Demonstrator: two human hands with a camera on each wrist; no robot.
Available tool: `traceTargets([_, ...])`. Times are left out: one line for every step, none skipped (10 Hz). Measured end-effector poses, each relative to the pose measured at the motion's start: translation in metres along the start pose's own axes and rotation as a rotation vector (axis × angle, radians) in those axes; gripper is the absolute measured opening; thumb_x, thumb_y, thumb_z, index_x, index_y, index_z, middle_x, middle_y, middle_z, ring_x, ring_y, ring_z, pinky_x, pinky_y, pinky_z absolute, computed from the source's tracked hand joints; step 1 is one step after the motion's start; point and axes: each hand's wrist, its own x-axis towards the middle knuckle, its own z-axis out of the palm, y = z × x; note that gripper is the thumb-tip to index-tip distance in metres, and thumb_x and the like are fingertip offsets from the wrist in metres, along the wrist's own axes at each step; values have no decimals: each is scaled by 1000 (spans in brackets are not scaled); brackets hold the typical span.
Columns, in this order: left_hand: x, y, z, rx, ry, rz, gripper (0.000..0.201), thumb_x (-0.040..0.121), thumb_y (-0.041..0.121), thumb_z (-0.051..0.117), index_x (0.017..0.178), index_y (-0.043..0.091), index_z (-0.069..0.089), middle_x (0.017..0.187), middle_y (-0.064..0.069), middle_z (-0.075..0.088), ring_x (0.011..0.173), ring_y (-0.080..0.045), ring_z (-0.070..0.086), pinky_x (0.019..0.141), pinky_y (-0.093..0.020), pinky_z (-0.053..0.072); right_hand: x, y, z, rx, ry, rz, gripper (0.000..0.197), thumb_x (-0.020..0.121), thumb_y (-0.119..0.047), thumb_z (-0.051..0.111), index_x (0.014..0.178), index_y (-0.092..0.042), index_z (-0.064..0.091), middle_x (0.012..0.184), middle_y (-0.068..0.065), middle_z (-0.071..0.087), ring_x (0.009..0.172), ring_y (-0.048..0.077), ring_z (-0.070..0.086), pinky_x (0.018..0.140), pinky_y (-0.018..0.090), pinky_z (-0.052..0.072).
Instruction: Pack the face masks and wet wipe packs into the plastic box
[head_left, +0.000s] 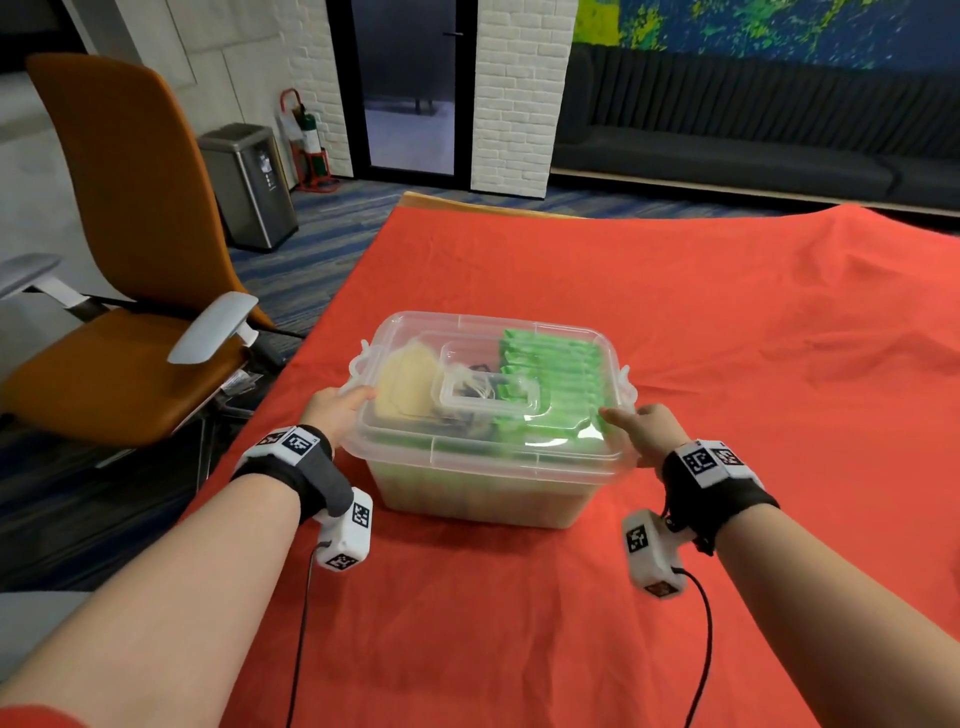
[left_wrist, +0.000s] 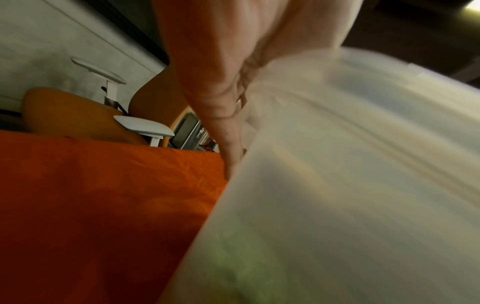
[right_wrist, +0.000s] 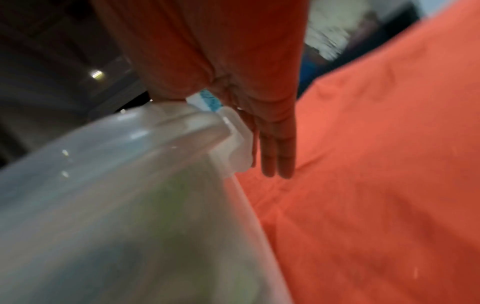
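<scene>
A clear plastic box (head_left: 483, 493) stands on the red cloth with its lid (head_left: 519, 454) on top. Through the lid I see a row of green wet wipe packs (head_left: 550, 369) on the right and pale yellow face masks (head_left: 405, 379) on the left. My left hand (head_left: 337, 410) lies against the box's left side, thumb on the lid, fingers (left_wrist: 226, 131) running down beside the rim. My right hand (head_left: 644, 426) does the same on the right, thumb on the lid, straight fingers (right_wrist: 275, 148) beside the white side latch (right_wrist: 239, 144).
The red cloth (head_left: 727, 364) covers the table all round the box. An orange office chair (head_left: 130, 260) stands close to the table's left edge, with a steel bin (head_left: 249, 182) behind it. A dark sofa lines the far wall.
</scene>
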Motion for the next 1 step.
traceTargets([-4,-4,-12,56,-35,-54,45,87,50,51,87,7,64,89,-14,63,85,-29,58,82,-40,46,-10,-7,-12,-236,61,-60,69,87,-48,56,126,6,43,122,23,54,110,35,53,76,33,38])
